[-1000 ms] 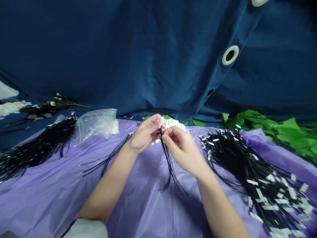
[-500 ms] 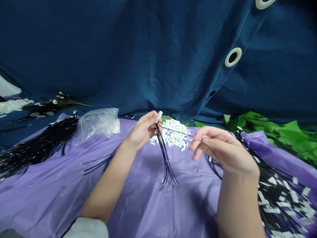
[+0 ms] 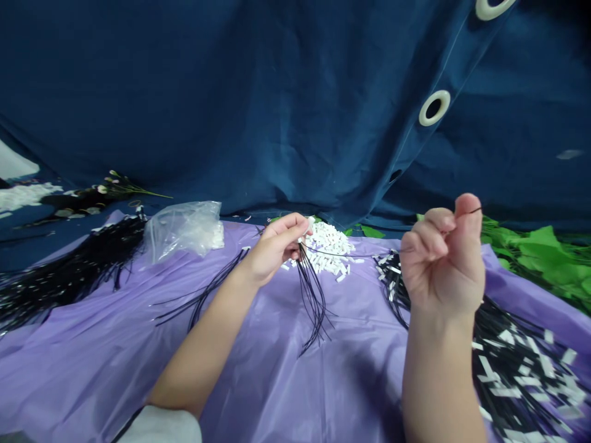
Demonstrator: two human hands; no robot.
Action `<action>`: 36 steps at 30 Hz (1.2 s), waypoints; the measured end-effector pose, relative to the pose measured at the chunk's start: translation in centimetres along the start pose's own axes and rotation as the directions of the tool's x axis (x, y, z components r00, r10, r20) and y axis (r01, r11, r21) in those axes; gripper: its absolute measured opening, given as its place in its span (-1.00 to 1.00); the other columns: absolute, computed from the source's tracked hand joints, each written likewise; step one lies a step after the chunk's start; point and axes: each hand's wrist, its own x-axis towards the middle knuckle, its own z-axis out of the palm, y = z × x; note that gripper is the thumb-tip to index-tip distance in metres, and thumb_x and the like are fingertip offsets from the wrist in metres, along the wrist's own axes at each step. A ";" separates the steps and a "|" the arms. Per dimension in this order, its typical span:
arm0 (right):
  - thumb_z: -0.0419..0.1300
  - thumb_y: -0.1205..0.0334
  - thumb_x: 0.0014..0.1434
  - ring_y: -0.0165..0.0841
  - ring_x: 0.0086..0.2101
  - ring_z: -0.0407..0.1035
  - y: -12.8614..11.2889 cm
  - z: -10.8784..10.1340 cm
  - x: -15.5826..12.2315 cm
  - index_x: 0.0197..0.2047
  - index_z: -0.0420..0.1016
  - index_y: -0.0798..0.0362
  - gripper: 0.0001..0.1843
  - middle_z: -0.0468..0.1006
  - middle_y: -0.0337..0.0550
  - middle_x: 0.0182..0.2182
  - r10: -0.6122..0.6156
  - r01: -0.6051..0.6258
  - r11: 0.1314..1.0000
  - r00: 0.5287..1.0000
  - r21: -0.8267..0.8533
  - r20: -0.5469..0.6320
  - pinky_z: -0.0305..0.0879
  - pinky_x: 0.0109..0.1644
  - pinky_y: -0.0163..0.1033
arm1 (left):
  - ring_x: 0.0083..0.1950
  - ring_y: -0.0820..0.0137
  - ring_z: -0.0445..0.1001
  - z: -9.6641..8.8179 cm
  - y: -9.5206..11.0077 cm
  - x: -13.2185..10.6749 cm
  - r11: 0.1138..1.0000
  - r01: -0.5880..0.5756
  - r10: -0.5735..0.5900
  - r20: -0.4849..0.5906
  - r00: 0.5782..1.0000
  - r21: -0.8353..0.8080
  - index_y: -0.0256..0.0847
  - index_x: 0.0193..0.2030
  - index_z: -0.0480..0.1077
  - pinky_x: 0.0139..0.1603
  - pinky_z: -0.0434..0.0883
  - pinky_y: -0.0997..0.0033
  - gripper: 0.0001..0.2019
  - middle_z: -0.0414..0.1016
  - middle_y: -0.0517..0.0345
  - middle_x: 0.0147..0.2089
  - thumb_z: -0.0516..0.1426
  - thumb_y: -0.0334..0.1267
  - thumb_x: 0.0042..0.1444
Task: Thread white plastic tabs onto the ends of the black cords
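My left hand (image 3: 272, 251) pinches the top of a small bunch of thin black cords (image 3: 314, 301) between thumb and fingers; the loose ends hang over the purple sheet. A small white piece (image 3: 311, 221) shows at the fingertips. From that hand one black cord (image 3: 351, 253) stretches across to my right hand (image 3: 444, 261), which is raised with its fingers curled in and the cord passing over the thumb. Behind the left fingers lies a pile of small white pieces (image 3: 330, 243). Another few black cords (image 3: 210, 286) lie beside my left forearm.
A purple sheet (image 3: 277, 387) covers the surface. To the left are a thick bundle of black cords (image 3: 69, 277) and a clear plastic bag (image 3: 182, 231). On the right lie black cords with white tags (image 3: 517, 363) and green leaves (image 3: 540, 249). A blue curtain (image 3: 258, 104) hangs behind.
My right hand has moved right and up, curling into a fist and drawing the single cord out. My left hand has shifted slightly down and right with the bunch.
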 end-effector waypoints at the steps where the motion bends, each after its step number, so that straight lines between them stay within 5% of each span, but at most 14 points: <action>1: 0.34 0.13 0.12 -0.61 -0.64 -0.03 0.2 0.1 -0.2 -0.15 0.60 -0.27 -0.81 0.33 -0.37 -0.47 0.019 -0.018 0.998 1.000 -0.068 0.025 0.09 -0.61 -0.44 | -0.58 0.63 0.15 0.1 0.1 -0.1 1.000 -0.001 0.001 -0.003 1.000 0.008 -0.25 -0.39 0.31 -0.53 0.15 0.63 -0.68 0.12 0.32 -0.58 0.23 -0.03 0.08; 3: 0.32 0.17 0.13 -0.59 -0.65 -0.04 0.8 0.2 -0.7 -0.08 0.60 -0.21 -0.75 0.36 -0.34 -0.52 0.047 -0.031 0.958 0.998 -0.287 0.050 -0.02 -0.64 -0.39 | -0.59 0.63 0.07 0.3 0.3 -0.4 1.000 -0.006 0.006 -0.003 1.000 0.019 -0.24 -0.40 0.29 -0.54 0.12 0.62 -0.68 0.03 0.35 -0.61 0.21 -0.02 0.09; 6: 0.30 0.19 0.16 -0.49 -0.55 0.21 1.6 0.7 -1.4 -0.14 0.64 -0.06 -0.81 0.45 -0.25 -0.52 -0.001 0.078 0.769 0.993 -0.634 0.121 0.11 -0.51 -0.33 | -0.60 0.60 0.03 0.7 0.6 -0.8 0.999 -0.014 0.014 0.002 1.000 0.037 -0.23 -0.40 0.26 -0.55 0.08 0.60 -0.70 -0.07 0.37 -0.63 0.18 -0.04 0.11; 10: 0.17 0.13 0.27 -0.51 -0.53 0.21 2.2 1.6 -2.1 -0.16 0.57 0.02 -0.80 0.38 -0.29 -0.55 0.054 0.250 0.576 0.938 -0.779 0.341 0.13 -0.45 -0.34 | -0.59 0.59 0.00 1.2 1.0 -1.5 0.998 -0.022 0.022 0.007 1.000 0.053 -0.22 -0.42 0.23 -0.55 0.04 0.59 -0.72 -0.07 0.37 -0.63 0.13 -0.07 0.14; 14: -0.06 0.14 0.40 -0.57 -0.59 0.08 2.7 2.1 -2.4 -0.16 0.34 0.01 -0.78 0.20 -0.40 -0.58 0.075 0.271 0.590 0.920 -0.761 0.386 0.01 -0.50 -0.41 | -0.60 0.58 0.00 1.5 1.1 -1.8 0.999 -0.014 0.014 0.005 1.000 0.052 -0.22 -0.42 0.24 -0.55 0.04 0.57 -0.73 -0.09 0.37 -0.64 0.12 -0.08 0.15; 18: 0.04 0.26 0.36 -0.62 -0.55 0.11 3.2 2.5 -2.4 -0.29 0.30 0.05 -0.85 0.22 -0.40 -0.55 -0.072 0.381 0.508 0.913 -0.772 0.403 0.05 -0.46 -0.47 | -0.60 0.58 -0.01 1.5 1.1 -1.9 0.999 -0.009 0.009 0.016 1.000 0.040 -0.21 -0.42 0.23 -0.55 0.03 0.57 -0.72 -0.10 0.37 -0.65 0.11 -0.07 0.16; 36: 0.14 0.37 0.26 -0.63 -0.63 -0.09 3.2 3.0 -2.7 -0.41 0.34 0.11 -0.83 -0.02 -0.46 -0.64 -0.147 0.461 0.491 0.880 -0.740 0.451 -0.07 -0.53 -0.46 | -0.61 0.61 -0.01 1.8 1.3 -2.3 0.999 -0.035 0.035 -0.002 0.999 0.024 -0.22 -0.42 0.23 -0.59 0.03 0.58 -0.71 -0.02 0.36 -0.62 0.12 -0.07 0.18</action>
